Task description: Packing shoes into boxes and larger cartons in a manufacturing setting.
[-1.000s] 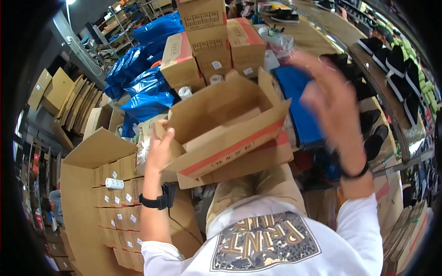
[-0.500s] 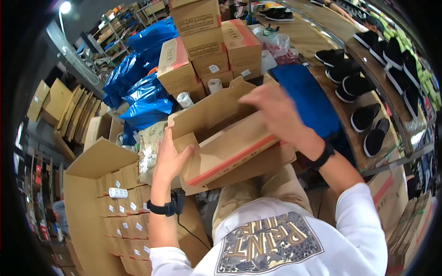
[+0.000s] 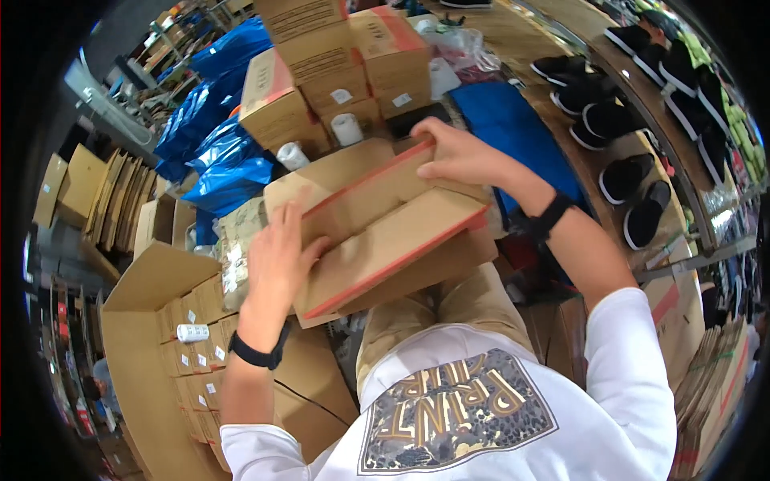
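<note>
An open brown cardboard box [image 3: 393,244] with red-edged flaps is held tilted in front of my torso. My left hand [image 3: 277,252] grips its left end, fingers along the far panel and thumb bent over the inside. At the far right corner my right hand [image 3: 469,156] pinches the red-edged far flap between thumb and fingers. A second brown flap stands up behind that one. The near long flap slopes towards me. Part of the box's interior is hidden by the flaps.
At lower left a large open carton [image 3: 132,345] holds small labelled boxes and a label roll [image 3: 192,333]. Stacked cartons [image 3: 321,64] rise beyond, with blue plastic bags [image 3: 233,152] beside them. A blue sheet [image 3: 513,144] and black shoes [image 3: 601,124] lie on the right.
My right hand has gone from a blurred reach over the box to pinching its far flap, now folded inward. My left fingers have shifted onto the far panel. The whole view has shifted slightly.
</note>
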The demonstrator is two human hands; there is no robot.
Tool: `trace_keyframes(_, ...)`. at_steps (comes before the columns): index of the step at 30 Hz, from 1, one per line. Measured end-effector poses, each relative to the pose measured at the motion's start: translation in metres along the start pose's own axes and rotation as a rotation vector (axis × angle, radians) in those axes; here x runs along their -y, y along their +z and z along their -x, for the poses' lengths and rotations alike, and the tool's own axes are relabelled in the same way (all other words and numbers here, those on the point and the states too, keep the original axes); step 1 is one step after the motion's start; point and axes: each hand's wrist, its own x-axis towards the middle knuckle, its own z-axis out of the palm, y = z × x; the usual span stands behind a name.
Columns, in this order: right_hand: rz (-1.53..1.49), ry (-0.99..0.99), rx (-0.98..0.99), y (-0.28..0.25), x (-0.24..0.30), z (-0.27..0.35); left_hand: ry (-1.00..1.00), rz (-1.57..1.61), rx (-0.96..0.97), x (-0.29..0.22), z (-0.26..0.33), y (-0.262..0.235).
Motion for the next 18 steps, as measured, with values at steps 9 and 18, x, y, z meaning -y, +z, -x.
trace_keyframes(9,0.399,-0.607,-0.478,-0.042,0.039,0.066,-0.364,0.77,0.187,-0.007,-0.016,-0.049)
trace_keyframes(18,0.925,0.738,-1.117,-0.223,-0.228,0.141,0.178,-0.161,0.228,0.017,-0.014,0.049)
